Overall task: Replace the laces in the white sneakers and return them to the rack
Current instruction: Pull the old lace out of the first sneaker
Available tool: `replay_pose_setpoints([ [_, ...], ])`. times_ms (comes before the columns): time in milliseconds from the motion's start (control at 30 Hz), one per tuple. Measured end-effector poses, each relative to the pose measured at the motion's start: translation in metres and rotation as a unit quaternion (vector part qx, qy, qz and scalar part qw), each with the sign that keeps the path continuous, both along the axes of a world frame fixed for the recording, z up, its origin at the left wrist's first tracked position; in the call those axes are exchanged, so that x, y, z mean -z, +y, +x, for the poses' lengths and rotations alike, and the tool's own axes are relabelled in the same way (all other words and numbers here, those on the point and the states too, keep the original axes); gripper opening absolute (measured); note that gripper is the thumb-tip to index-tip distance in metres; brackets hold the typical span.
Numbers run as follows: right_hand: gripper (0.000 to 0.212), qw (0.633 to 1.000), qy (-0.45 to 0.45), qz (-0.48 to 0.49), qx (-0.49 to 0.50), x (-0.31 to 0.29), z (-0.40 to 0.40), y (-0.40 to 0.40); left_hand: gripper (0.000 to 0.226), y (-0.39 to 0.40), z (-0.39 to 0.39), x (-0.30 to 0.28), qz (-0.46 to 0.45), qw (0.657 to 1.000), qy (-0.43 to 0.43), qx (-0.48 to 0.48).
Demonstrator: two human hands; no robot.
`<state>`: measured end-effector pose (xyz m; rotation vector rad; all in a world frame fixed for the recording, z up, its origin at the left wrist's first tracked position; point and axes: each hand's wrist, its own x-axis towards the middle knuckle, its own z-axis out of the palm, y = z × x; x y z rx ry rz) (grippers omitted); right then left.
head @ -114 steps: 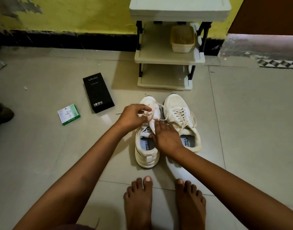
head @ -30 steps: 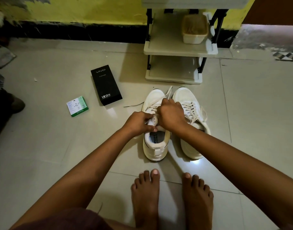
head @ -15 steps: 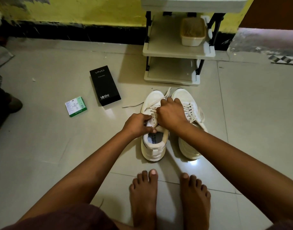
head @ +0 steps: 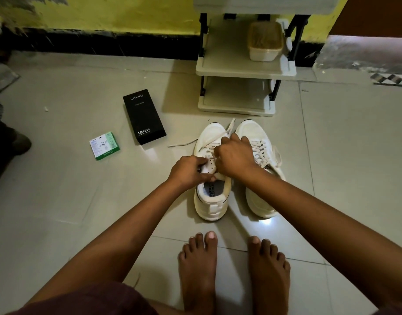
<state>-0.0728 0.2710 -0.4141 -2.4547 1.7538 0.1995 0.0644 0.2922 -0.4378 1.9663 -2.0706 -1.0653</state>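
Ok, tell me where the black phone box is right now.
In the head view the black phone box lies flat on the floor tiles, left of the white sneakers, between the small green box and the rack.

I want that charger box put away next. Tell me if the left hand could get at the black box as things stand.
Probably yes, once freed. The black box lies in the open on the floor, nothing between, but the left hand grips the left sneaker.

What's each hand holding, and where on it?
Left hand grips the left sneaker at its tongue and eyelet edge. Right hand pinches the lace over the eyelets.
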Motion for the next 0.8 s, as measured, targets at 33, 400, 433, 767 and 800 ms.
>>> replay_pose_setpoints([
  [33, 0.028, 1.0, 0.004, -0.023, -0.013, 0.0, 0.0, 0.001, 0.064, 0.0, 0.0, 0.0, 0.0, 1.0, 0.0, 0.0],
  [400, 0.018, 0.903, -0.341, 0.174, 0.196, -0.006, 0.001, -0.015, 0.058, 0.001, 0.001, 0.002, 0.004, 1.0, 0.008, -0.005],
  [433, 0.022, 0.922, -0.3, 0.169, 0.176, -0.005, 0.0, -0.013, 0.058, 0.001, 0.001, 0.002, 0.002, 1.0, 0.009, -0.006],
  [767, 0.028, 0.998, -0.02, -0.057, -0.025, 0.002, -0.006, 0.004, 0.07, 0.002, 0.0, 0.001, 0.0, 1.0, 0.002, -0.003],
  [800, 0.027, 0.998, -0.021, -0.056, -0.025, 0.001, -0.005, 0.005, 0.07, 0.002, 0.0, 0.001, -0.002, 1.0, -0.001, -0.001],
])
